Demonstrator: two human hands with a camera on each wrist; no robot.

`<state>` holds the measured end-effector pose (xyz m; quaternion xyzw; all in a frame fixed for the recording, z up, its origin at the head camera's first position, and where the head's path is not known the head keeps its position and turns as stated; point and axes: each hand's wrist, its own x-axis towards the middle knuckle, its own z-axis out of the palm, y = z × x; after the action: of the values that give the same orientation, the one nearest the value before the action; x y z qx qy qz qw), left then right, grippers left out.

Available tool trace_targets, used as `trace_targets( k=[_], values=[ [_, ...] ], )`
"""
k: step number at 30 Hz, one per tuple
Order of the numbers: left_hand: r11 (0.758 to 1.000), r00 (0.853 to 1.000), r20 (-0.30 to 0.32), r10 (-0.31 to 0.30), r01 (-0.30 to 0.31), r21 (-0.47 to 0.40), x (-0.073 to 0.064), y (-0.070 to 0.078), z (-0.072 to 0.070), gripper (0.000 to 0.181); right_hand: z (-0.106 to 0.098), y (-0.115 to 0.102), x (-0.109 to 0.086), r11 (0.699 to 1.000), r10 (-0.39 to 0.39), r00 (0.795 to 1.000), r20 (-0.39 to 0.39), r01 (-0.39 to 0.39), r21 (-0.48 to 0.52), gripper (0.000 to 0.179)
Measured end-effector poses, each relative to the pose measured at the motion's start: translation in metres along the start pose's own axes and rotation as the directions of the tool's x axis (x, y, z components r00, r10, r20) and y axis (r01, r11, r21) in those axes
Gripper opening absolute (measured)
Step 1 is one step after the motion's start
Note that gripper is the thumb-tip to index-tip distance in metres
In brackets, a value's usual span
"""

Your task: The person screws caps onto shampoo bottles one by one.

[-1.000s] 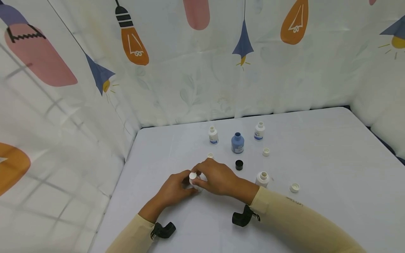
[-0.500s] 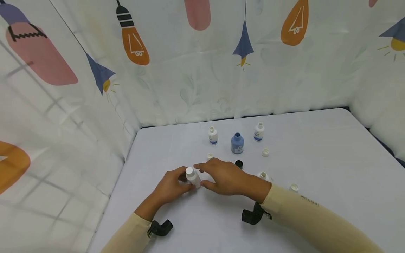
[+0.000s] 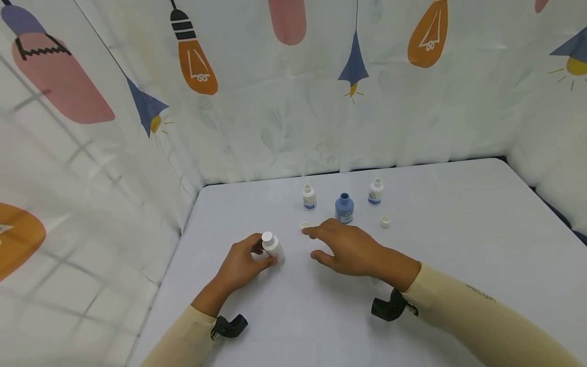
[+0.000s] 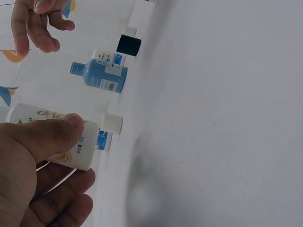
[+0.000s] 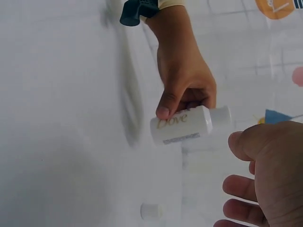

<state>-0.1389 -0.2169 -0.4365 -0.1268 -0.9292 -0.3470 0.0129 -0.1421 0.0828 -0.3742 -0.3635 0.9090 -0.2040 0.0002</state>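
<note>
A white Dove bottle [image 3: 275,250] with a white cap on its neck leans slightly in my left hand [image 3: 243,262]. The left thumb and fingers grip its lower body; the right wrist view shows the lettering on the bottle [image 5: 180,126]. To the right of it, my right hand [image 3: 353,250] hovers over the table with fingers spread and nothing held. Its fingertips come close, in the head view, to a loose white cap [image 3: 304,225], partly covered by the index finger. A black cap [image 4: 129,45] shows in the left wrist view; the right hand hides it from the head camera.
At the back stand an uncapped blue bottle [image 3: 344,208] and two uncapped white bottles, the left one [image 3: 309,198] and the right one [image 3: 375,192]. Another white cap [image 3: 384,221] lies in front of the right one. A patterned curtain [image 3: 284,117] hangs behind the table.
My right hand has let go of the bottle's cap and drawn away to the right. The left hand has carried the bottle slightly left and farther from me.
</note>
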Motion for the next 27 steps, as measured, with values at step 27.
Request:
trace_targets(
  k=[27],
  values=[
    [0.997,0.983,-0.177,-0.053,0.043,-0.062,0.019,-0.010,-0.023,0.052,-0.032,0.053,-0.048,0.982,0.188,0.976,-0.112,-0.187,0.019,0.051]
  ],
)
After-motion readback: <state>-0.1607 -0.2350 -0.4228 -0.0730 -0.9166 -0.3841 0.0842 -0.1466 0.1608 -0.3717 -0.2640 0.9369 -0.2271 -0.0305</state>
